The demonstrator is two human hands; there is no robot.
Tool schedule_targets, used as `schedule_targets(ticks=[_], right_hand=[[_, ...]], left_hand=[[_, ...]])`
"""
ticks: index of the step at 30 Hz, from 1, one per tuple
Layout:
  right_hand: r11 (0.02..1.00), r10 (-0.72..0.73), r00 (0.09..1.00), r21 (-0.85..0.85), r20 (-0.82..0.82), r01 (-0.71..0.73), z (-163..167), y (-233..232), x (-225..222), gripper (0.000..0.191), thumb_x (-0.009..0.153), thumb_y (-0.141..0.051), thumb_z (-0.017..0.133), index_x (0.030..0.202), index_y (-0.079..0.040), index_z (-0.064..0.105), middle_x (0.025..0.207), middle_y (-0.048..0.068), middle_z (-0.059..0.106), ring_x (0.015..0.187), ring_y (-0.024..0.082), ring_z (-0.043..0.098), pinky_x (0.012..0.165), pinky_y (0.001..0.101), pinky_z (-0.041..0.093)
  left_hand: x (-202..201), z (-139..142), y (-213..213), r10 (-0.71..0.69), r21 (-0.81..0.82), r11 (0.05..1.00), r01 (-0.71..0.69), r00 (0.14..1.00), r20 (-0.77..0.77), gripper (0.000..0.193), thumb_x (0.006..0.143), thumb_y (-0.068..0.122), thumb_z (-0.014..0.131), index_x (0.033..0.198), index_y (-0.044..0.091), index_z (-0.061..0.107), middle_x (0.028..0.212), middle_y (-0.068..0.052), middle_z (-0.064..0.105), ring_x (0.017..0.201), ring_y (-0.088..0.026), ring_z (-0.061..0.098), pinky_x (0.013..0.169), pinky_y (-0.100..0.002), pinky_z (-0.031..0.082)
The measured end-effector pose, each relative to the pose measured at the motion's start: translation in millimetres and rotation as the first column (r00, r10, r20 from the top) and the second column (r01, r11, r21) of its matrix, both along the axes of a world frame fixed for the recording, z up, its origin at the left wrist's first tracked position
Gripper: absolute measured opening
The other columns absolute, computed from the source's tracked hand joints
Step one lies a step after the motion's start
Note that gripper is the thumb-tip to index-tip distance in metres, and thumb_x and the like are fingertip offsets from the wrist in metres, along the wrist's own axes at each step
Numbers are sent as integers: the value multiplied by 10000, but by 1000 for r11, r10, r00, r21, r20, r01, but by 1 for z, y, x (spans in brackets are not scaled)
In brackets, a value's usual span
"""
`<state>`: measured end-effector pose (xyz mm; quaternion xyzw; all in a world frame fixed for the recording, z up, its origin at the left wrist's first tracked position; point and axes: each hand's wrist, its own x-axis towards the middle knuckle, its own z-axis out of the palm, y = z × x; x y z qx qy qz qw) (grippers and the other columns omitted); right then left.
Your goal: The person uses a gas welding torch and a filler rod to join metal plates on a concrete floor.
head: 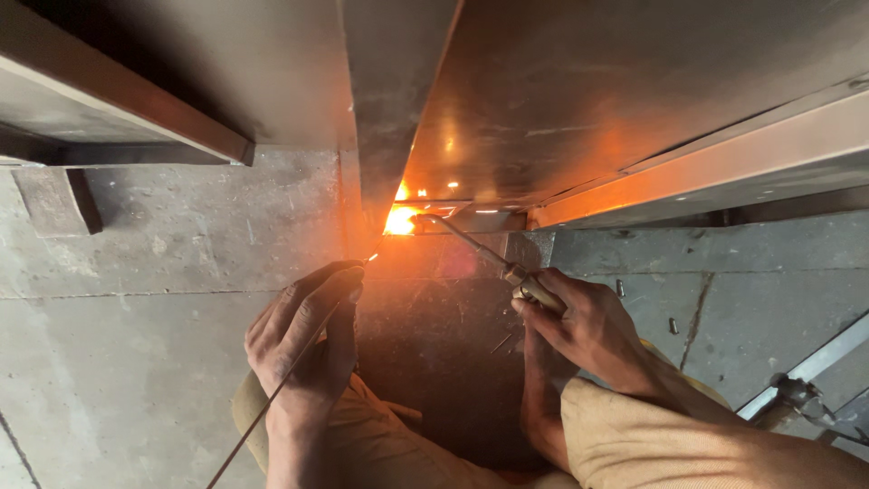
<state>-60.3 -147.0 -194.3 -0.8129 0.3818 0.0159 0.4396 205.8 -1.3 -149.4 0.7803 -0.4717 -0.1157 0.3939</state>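
A thin filler rod (288, 376) is pinched between thumb and curled fingers (339, 290) of the left hand (303, 349); its far tip is held at the bright flame spot (400, 220), its tail running down past the wrist toward the lower frame edge. A torch (471, 249) is gripped by the right hand (584, 326), fingers closed round the handle near the brass fitting, nozzle aimed at the same glowing point at the foot of the upright sheet-metal panel (579, 100), where it meets a metal frame rail (706, 167) above the concrete floor (136, 299). The rod is judged light, springy and prone to wobble at its free length; a hold well back from the hot tip is judged sound. The torch is judged stiff and moderately heavy, best held at the handle, away from the heated tube.
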Motion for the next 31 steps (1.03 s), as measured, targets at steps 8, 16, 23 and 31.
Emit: schedule_targets(ticks=[8, 16, 23, 31], right_hand=[[995, -78, 995, 64, -65, 82, 8, -3, -1, 260, 882, -246, 746, 1090, -95, 707, 773, 77, 760, 607, 213, 759, 504, 328, 578], [996, -52, 994, 70, -96, 59, 14, -5, -2, 218, 885, -253, 744, 1031, -98, 695, 781, 86, 762, 630, 243, 761, 531, 341, 583], [997, -61, 993, 49, -100, 66, 13, -4, 1, 235, 882, -255, 745, 1054, -103, 699, 779, 87, 758, 637, 243, 760, 543, 344, 583], [991, -97, 976, 67, -197, 112, 15, -1, 1, 310, 890, -309, 764, 1147, -141, 722, 826, 93, 755, 687, 244, 744, 610, 340, 585]], left_hand=[[2, -1, 4, 11, -35, 999, -10, 1000, 9, 232, 889, -37, 742, 1095, 65, 715, 1100, -99, 751, 974, -246, 752, 842, -335, 584], [9, 3, 18, 124, -144, 982, -118, 992, 32, 110, 968, -23, 728, 1067, 1, 687, 1053, -133, 778, 776, -183, 754, 656, -251, 539], [33, -16, 31, 278, -453, 810, -373, 924, -264, 147, 1102, 55, 649, 1137, -87, 634, 943, -168, 743, 744, -206, 773, 607, -294, 631], [79, -64, 50, 476, -64, 684, -727, 510, -716, 156, 1091, 90, 691, 1159, -49, 674, 985, -163, 740, 824, -266, 773, 713, -356, 649]])
